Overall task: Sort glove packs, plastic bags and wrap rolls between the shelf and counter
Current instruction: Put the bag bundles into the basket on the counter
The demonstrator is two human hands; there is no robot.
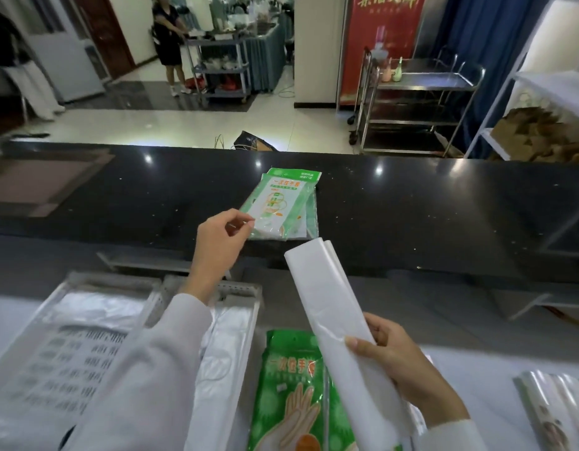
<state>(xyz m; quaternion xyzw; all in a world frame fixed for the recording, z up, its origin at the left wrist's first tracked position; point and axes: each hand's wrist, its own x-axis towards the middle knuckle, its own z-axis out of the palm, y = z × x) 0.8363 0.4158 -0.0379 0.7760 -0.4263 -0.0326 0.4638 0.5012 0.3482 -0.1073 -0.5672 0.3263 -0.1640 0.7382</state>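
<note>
Green and white glove packs (281,206) lie stacked on the black counter (411,206). My left hand (220,236) pinches the near left corner of the top pack. My right hand (398,362) grips a folded stack of white plastic bags (333,304) that points up toward the counter. Below it, another green glove pack (288,392) lies on the white shelf (476,369) close to me.
Clear bag packs (96,307) lie on the shelf at the left, and a wrapped pack (554,405) sits at the right edge. Beyond the counter stand a steel trolley (418,102), a white rack (509,102) and a person by a cart (168,43).
</note>
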